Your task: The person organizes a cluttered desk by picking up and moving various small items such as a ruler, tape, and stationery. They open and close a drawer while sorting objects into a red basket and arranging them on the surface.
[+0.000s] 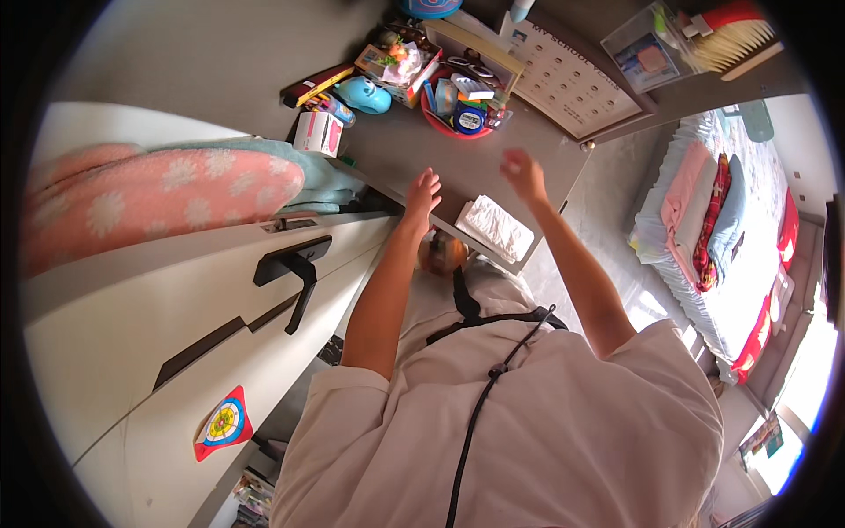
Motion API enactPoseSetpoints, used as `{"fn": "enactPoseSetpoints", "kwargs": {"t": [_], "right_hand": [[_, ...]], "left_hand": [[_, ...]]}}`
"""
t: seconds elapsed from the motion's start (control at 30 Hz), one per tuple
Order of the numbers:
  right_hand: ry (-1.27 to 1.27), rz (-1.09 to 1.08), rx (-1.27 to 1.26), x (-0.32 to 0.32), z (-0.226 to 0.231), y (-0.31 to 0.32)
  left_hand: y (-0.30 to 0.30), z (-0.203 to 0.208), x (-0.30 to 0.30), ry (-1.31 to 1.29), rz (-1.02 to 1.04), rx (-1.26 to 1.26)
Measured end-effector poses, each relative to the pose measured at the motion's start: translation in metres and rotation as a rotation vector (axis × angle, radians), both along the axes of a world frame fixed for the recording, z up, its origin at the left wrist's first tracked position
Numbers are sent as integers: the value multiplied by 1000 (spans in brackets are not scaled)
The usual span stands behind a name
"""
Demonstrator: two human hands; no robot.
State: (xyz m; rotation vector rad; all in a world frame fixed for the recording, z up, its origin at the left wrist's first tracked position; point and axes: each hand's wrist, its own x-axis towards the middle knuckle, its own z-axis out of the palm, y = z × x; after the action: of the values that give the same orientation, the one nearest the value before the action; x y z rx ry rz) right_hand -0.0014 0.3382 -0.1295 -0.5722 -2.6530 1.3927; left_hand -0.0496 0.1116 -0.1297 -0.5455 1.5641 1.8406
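Observation:
My left hand (pixel 422 195) hovers over the front edge of the grey desktop (pixel 400 145), its fingers loosely stretched and nothing in them. To the right, my right hand (pixel 525 174) hangs above the desk with bent fingers a little apart; it is slightly blurred, and no object shows in it. Between and below the hands, a folded white bundle (pixel 495 228), like cloth or tissue, lies at the desk's front edge. Neither hand touches it. Beyond my hands stands a red round basket (pixel 453 130) filled with small items, including a blue round piece (pixel 469 118).
Left of the basket are a blue toy-like case (pixel 363 95), a pink-and-white box (pixel 318 134) and a crowded open box (pixel 398 66). A framed chart (pixel 572 79) leans behind. A white door (pixel 211 308) with a black handle stands left, a bed (pixel 704 229) right.

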Motion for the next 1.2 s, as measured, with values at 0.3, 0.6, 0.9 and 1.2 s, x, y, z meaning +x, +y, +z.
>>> {"fn": "enactPoseSetpoints", "kwargs": {"t": [0.3, 0.6, 0.9, 1.2], "right_hand": [[-181, 333, 344, 101, -24, -53], [-573, 298, 246, 92, -11, -33], [-450, 486, 113, 62, 18, -22], [-174, 780, 367, -91, 93, -19]], "left_hand": [[25, -19, 56, 780, -825, -732], [21, -19, 72, 881, -923, -856], [12, -23, 60, 681, -599, -377], [-6, 66, -31, 368, 156, 165]]}}
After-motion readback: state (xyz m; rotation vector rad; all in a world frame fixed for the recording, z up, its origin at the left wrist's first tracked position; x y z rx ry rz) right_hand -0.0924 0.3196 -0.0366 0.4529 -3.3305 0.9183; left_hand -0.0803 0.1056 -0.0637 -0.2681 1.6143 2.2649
